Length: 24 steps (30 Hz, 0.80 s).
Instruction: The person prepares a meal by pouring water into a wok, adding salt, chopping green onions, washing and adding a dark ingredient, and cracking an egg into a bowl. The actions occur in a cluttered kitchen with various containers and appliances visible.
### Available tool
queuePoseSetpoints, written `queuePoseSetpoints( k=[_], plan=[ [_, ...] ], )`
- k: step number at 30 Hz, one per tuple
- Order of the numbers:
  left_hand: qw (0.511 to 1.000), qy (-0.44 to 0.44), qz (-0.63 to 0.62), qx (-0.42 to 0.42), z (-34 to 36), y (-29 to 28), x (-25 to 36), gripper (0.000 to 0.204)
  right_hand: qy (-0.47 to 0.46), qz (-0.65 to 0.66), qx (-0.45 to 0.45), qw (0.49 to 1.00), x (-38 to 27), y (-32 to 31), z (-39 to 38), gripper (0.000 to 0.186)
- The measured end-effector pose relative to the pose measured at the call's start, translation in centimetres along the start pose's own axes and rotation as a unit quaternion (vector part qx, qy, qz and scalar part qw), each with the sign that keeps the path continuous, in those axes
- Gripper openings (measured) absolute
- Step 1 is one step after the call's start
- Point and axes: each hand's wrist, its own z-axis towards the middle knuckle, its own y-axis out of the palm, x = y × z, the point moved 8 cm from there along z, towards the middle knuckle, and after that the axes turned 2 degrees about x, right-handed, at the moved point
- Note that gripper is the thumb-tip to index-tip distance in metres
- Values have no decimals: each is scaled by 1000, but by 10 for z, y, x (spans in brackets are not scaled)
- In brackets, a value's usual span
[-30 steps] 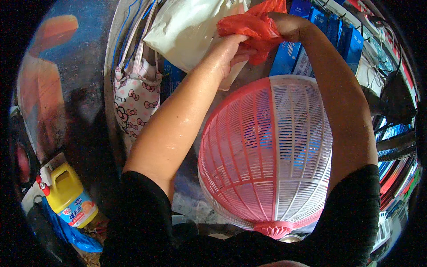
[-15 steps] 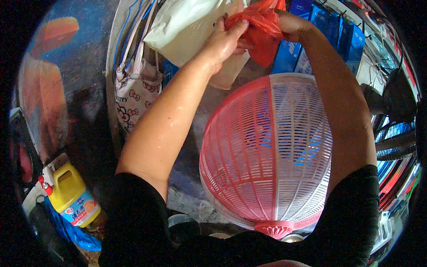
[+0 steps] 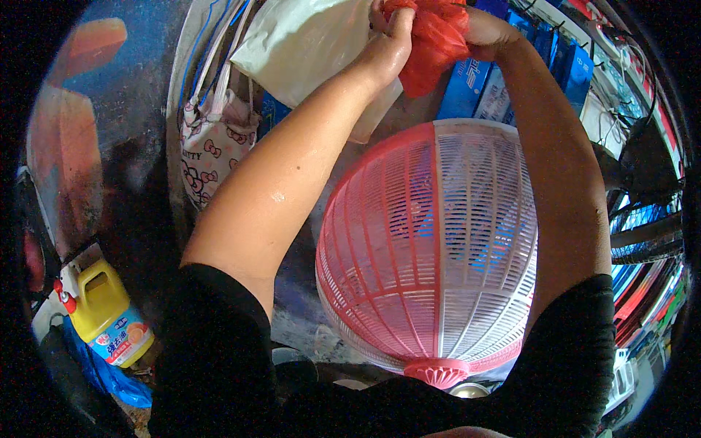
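Both my arms reach up to the top edge of the head view. Between my hands hangs a crumpled red plastic bag [image 3: 432, 47]. My left hand [image 3: 391, 40] is closed on the bag's left side, thumb pressed against it. At the bag's right side, my right hand [image 3: 488, 31] grips it too, its fingers mostly hidden behind the red plastic. Behind my left forearm hangs a large pale whitish bag [image 3: 299, 51]. Below the hands stands a rounded, slatted food cover [image 3: 438, 248] in pink and white plastic.
Blue boxes [image 3: 467, 84] stand behind my right hand. A white cloth bag with bow prints [image 3: 219, 142] hangs left of my forearm. At lower left are a yellow jug [image 3: 109, 314] and a blue plastic bag [image 3: 120, 383]. A dark fan [image 3: 646, 233] stands at the right.
Both hands have risen slightly with the red bag, and my left hand has shifted right. More of the bag now hangs below the fingers. The surroundings have slid a little left in the view.
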Motion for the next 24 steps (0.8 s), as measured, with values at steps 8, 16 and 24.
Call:
queuePoseSetpoints(
  k=[8,16,24],
  plan=[
    [984,-73,-119,113,-39,-10,-18,65,-42,-1,186,982,4,-13,-11,27],
    [922,-211,-319,-63,-42,37,-50,54,-125,58,117,983,-11,-6,-15,29],
    [979,-135,-126,85,-31,6,-25,38,-20,2,215,976,16,-19,-34,34]
  ],
)
